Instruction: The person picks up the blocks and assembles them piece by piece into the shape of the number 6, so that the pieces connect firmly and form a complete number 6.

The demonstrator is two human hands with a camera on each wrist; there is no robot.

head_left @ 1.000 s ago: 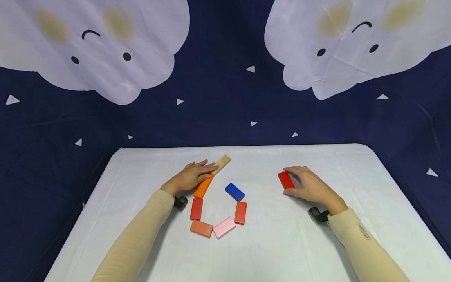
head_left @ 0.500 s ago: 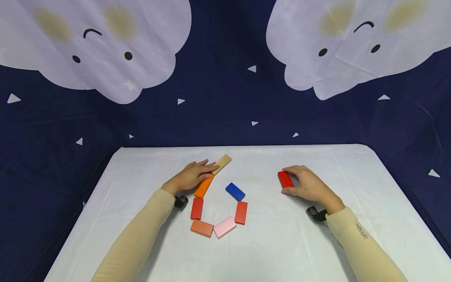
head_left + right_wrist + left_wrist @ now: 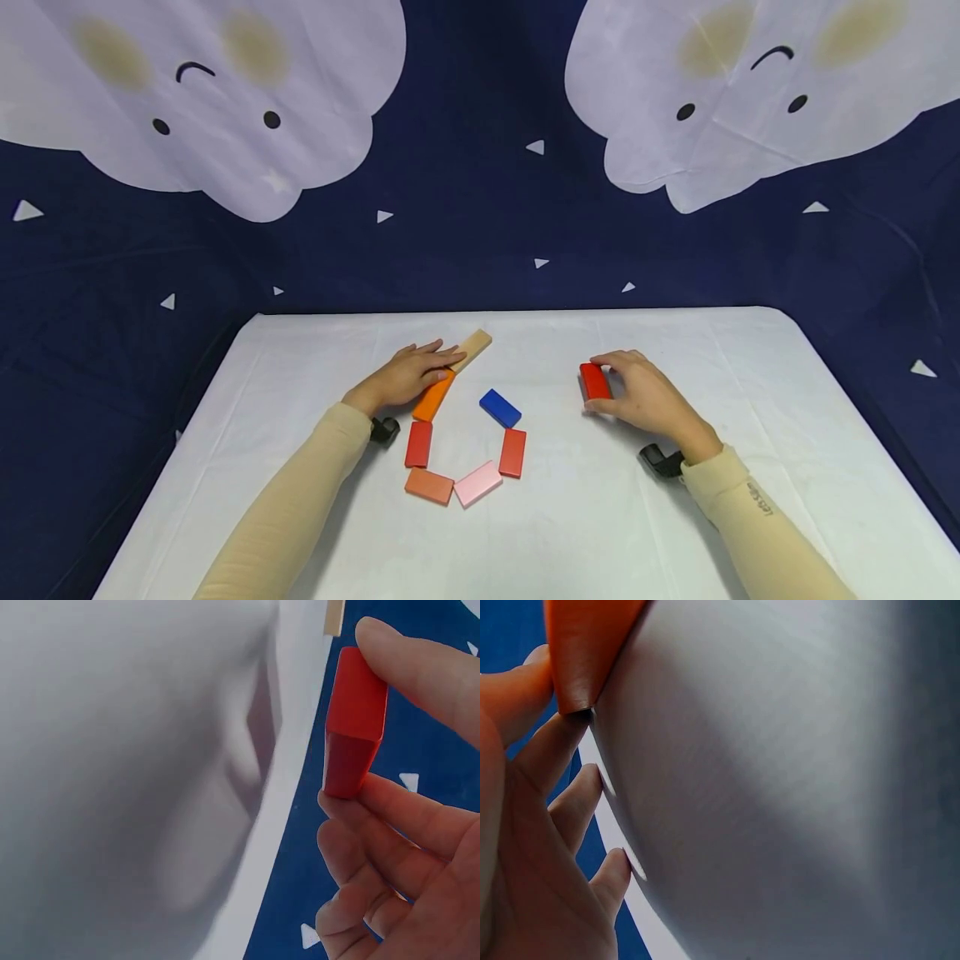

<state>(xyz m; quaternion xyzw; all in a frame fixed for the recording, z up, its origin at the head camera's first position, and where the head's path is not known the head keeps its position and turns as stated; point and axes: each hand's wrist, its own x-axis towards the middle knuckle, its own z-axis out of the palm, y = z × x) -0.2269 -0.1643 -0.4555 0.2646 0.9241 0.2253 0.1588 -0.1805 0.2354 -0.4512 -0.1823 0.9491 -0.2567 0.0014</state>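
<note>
My right hand point(image 3: 637, 392) pinches a bright red block point(image 3: 596, 382) between thumb and fingers. In the right wrist view, this red block point(image 3: 356, 705) is held clear of the white surface, its shadow falling apart from it. My left hand point(image 3: 405, 377) lies with extended fingers at the joint of two blocks. Its fingers touch the plain wooden block point(image 3: 474, 346), and the thumb is on the orange block point(image 3: 433, 397). In the left wrist view, the orange block point(image 3: 589, 652) shows beside the thumb and fingertips.
Below the orange block, a curved row continues with a red block point(image 3: 419, 444), an orange-brown block point(image 3: 429, 486), a pink block point(image 3: 477, 484), another red block point(image 3: 513, 453) and a blue block point(image 3: 499, 408). All lie on the white-covered table point(image 3: 570, 533), before a navy cloth point(image 3: 465, 250).
My right hand has moved a little to the left, carrying the red block. The left hand and the row of blocks stay in place.
</note>
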